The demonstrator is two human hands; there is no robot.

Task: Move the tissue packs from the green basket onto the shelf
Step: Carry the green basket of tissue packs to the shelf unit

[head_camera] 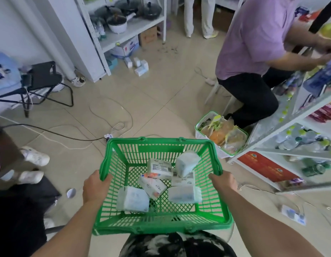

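Observation:
I hold a green plastic basket (161, 222) in front of my body, above the tiled floor. My left hand (95, 186) grips its left rim and my right hand (224, 179) grips its right rim. Several white tissue packs (133, 200) lie loose on the basket's bottom, some flat and one (187, 161) propped against the far right corner. A white metal shelf (283, 152) with bottles and red boxes stands to my right.
A person in a purple shirt (253, 38) squats at the right shelf beside a white basket of goods (221, 133). Cables and a power strip (108, 136) lie on the floor ahead. A folding chair (44, 80) and another shelf with pots (131, 28) are at the left.

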